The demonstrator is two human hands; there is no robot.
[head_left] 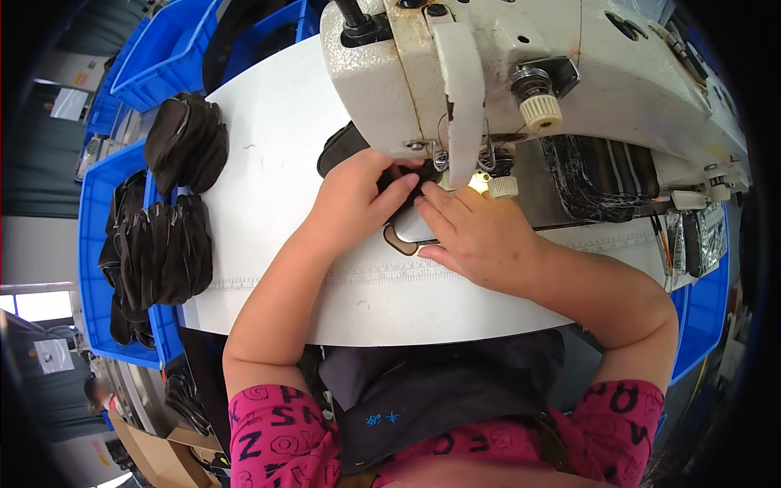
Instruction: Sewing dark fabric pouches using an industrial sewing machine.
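Note:
A white industrial sewing machine [382,73] with a light glowing by its needle area stands over the work. My left hand [358,199] pinches a black fabric piece [342,146] just left of the presser foot, some fingertips hidden under the machine head. My right hand [480,236] lies at the needle area, fingertips touching the work beside my left thumb, its thumb lowered onto the metal plate's edge. Part of the black piece is hidden by both hands and the machine.
White table [277,106]; stacked black pouches [185,142] and more black pieces [167,252] at left over blue bins [102,309]; black pieces with loose threads [598,175], tools and a packet [700,240] at right; blue bin [695,317]; cardboard box [163,451]; distant person [102,394] at lower left.

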